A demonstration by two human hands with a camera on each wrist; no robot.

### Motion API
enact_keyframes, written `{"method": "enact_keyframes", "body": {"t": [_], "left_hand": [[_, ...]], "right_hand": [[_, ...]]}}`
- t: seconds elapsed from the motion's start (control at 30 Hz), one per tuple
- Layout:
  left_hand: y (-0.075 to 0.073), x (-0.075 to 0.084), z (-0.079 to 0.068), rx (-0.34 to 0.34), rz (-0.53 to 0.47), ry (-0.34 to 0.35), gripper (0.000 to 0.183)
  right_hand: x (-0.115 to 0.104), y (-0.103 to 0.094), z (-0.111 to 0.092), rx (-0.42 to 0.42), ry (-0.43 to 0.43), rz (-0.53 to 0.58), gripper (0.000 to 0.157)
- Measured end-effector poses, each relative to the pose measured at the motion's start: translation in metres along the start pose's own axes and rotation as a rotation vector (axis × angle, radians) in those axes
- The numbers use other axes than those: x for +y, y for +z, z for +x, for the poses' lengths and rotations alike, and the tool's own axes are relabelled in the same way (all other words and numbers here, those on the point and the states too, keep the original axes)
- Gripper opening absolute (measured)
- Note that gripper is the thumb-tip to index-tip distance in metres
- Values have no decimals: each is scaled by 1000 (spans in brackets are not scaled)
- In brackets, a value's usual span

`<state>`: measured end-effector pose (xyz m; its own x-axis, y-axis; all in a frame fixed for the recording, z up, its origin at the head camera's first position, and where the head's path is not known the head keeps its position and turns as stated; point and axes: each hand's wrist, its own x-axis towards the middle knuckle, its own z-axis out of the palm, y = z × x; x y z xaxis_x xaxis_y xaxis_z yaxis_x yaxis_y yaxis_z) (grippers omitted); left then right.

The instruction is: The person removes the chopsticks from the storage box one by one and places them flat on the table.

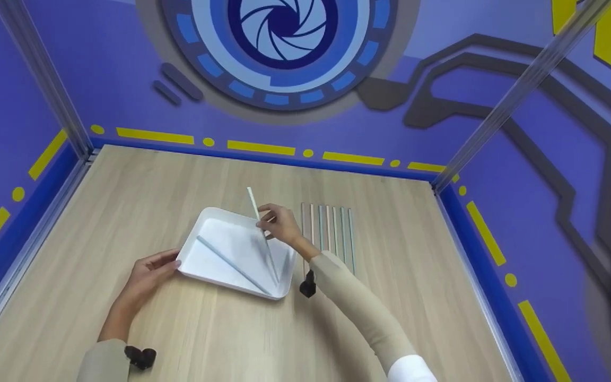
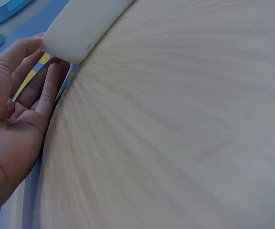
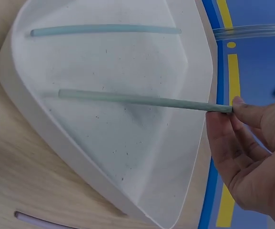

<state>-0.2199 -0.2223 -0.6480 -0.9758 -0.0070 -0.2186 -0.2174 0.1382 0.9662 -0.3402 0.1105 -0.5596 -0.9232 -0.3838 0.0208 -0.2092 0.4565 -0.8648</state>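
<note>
A white rectangular tray (image 1: 231, 231) lies on the wooden table, turned slightly at an angle. My left hand (image 1: 148, 275) grips its left corner; in the left wrist view the thumb and fingers meet the tray's wall (image 2: 80, 33). Over the tray, my right hand (image 1: 282, 225) pinches a pale green straw (image 1: 252, 200) between thumb and fingers. That straw (image 3: 142, 99) slants down, its far end close over the tray floor near the right corner. One light blue straw (image 1: 234, 264) lies diagonally inside the tray.
Right of the tray, several pastel straws (image 1: 328, 225) lie side by side in a row on the table (image 1: 417, 297), partly hidden by my right forearm. Blue printed panels (image 1: 263, 122) wall in the back and sides. Small dark specks dot the tray floor.
</note>
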Motion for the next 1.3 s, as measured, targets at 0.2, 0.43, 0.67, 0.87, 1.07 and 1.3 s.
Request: {"method": "enact_keyframes", "body": {"t": [0.2, 0.43, 0.67, 0.87, 1.07, 1.3], "left_hand": [[0, 0, -1, -33, -13, 10, 64], [2, -1, -1, -24, 0, 26, 62], [1, 0, 0, -23, 2, 18, 64], [-1, -2, -1, -20, -6, 15, 64], [-2, -1, -2, -26, -26, 12, 64], [-1, 2, -1, -34, -18, 11, 66]], "right_hand": [[6, -14, -3, 23, 90, 202, 40], [14, -23, -8, 40, 199, 292, 39], [20, -30, -13, 44, 239, 290, 41], [24, -39, -18, 43, 238, 266, 42], [30, -55, -24, 60, 270, 237, 42], [42, -73, -32, 99, 297, 221, 40]]}}
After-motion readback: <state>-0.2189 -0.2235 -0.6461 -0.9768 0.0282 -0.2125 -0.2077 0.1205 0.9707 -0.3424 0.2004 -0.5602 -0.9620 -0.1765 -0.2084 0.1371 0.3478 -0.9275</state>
